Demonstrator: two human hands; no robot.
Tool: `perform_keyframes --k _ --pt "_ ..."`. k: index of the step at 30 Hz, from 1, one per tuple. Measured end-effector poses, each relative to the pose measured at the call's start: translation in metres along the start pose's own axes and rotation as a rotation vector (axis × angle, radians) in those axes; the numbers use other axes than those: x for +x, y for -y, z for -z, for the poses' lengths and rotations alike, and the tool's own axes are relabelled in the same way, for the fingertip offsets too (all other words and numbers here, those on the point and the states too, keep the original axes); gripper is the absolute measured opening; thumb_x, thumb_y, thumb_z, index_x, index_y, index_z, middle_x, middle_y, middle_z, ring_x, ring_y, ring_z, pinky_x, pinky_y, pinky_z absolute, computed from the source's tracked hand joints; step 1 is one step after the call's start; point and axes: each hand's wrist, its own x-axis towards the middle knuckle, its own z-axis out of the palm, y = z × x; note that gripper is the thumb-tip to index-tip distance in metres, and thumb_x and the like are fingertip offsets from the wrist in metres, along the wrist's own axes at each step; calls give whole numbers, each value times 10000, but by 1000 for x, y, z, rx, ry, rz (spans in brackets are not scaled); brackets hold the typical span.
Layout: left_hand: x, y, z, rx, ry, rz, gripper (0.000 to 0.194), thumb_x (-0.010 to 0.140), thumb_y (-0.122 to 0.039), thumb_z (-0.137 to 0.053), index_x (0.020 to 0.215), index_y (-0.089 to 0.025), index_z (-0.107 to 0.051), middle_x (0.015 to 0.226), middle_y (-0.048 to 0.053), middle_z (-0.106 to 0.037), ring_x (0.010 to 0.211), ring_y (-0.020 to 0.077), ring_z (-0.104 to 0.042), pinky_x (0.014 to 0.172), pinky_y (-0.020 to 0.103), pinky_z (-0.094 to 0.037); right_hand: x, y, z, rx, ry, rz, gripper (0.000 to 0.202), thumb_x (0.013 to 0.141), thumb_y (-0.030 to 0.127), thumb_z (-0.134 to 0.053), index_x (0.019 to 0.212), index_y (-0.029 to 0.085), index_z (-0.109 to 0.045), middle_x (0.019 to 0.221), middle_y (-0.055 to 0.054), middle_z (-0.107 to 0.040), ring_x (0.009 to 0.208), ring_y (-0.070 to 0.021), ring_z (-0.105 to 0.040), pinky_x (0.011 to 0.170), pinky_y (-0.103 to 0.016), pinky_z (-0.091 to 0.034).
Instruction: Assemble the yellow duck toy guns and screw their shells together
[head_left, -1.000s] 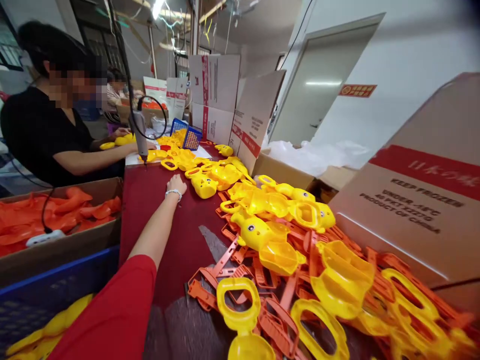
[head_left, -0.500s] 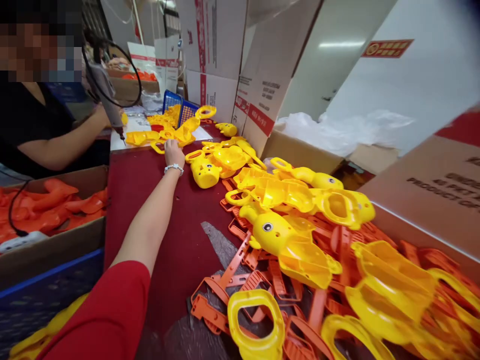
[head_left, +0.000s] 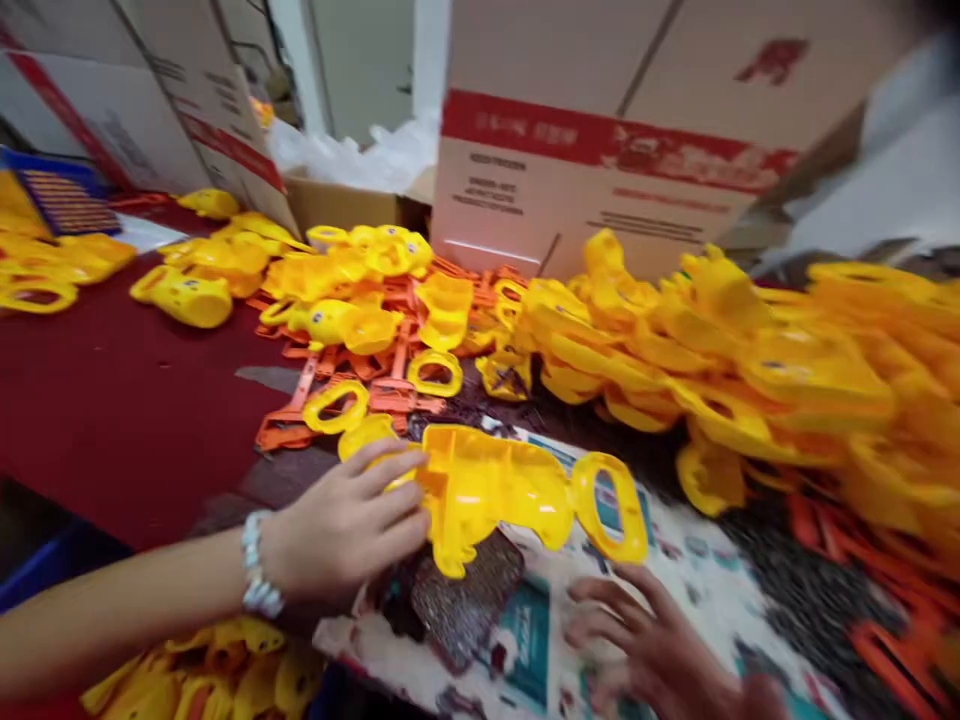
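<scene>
My left hand (head_left: pixel 356 515), with a pale beaded bracelet at the wrist, has its fingers over the left end of a yellow plastic toy shell half (head_left: pixel 495 485). The shell's hollow inner side faces me, and an oval ring handle (head_left: pixel 611 508) forms its right end. Just below that ring, my right hand (head_left: pixel 637 635) is slightly blurred, its fingers apart and holding nothing. Under the shell lie a dark speckled pad (head_left: pixel 472 600) and a printed white-and-teal sheet (head_left: pixel 529 640).
Yellow shells (head_left: pixel 705 350) are heaped at the right, with more in the middle over orange plastic strips (head_left: pixel 397 375). Small dark pieces (head_left: pixel 817 600) lie at the right. A tall carton (head_left: pixel 540 170) stands behind. Below my left arm are more yellow parts (head_left: pixel 225 670).
The view has swung right. My left hand has come back from the table's far end and now holds a yellow shell half over the sheet. My right hand has come into view.
</scene>
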Motion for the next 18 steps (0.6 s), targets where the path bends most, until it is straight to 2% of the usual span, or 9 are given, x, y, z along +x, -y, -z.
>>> perform_keyframes --k 2,4,8,9,11,13,14,16,18 --pt "10 -55 -3 -107 10 -10 259 893 -147 -431 764 -174 -653 708 27 -651 933 205 -608 1108 385 -296 -25 -1 -1 250 -10 -60 579 931 721 -281 1335 307 -262 1139 -145 -489 825 -237 -606 492 -275 -519" --pt "17 -100 -12 -213 -30 -2 239 885 -138 -452 779 -161 -665 684 21 -639 884 187 -604 1143 371 -247 -38 -4 9 262 -140 1 507 966 635 -326 1313 266 -305 1069 -136 -512 775 -208 -596 538 -270 -517" --pt "31 -153 -34 -360 -27 -9 235 886 -129 -467 774 -195 -663 737 6 -671 972 156 -599 1174 345 -196 -52 -17 58 -568 -514 365 211 954 354 -506 1077 192 -564 987 -109 -561 901 -253 -552 791 -392 -463" --pt "34 -158 -40 -396 10 -38 233 885 -142 -466 772 -209 -658 823 4 -694 1057 165 -579 1180 362 -179 -56 -21 71 -704 -482 419 239 941 367 -522 1097 194 -573 1085 -119 -547 1016 -295 -517 868 -440 -425" --pt "39 -160 -51 -432 73 -71 184 857 -146 -494 790 -222 -649 1024 -11 -697 1215 193 -494 1182 406 -155 -64 -28 86 -683 -172 361 376 948 406 -491 1278 226 -474 1252 -111 -478 1138 -313 -467 932 -454 -406" --pt "44 -155 -62 -425 130 -23 123 817 -134 -549 832 -214 -641 1148 -14 -663 1285 221 -428 1168 432 -184 -73 -35 88 -397 189 121 485 967 424 -447 1398 245 -314 1273 -96 -473 1102 -259 -519 892 -367 -469" --pt "46 -152 -67 -416 154 22 124 805 -121 -562 853 -207 -637 1176 -1 -650 1290 233 -420 1152 445 -217 -77 -38 83 -238 282 -22 529 967 447 -439 1421 238 -264 1252 -95 -492 1062 -238 -548 871 -332 -488" --pt "52 -149 -75 -398 175 145 192 810 -70 -521 913 -191 -629 1231 49 -613 1297 254 -407 1112 475 -278 -82 -45 69 28 249 -255 621 941 517 -465 1422 200 -234 1218 -108 -512 1032 -235 -563 879 -319 -491" --pt "59 -156 -80 -421 178 284 283 827 -38 -450 1009 -184 -610 1291 95 -559 1316 266 -377 1085 499 -308 -80 -51 54 199 60 -353 702 918 561 -486 1422 181 -178 1206 -118 -515 1022 -238 -567 858 -315 -502"
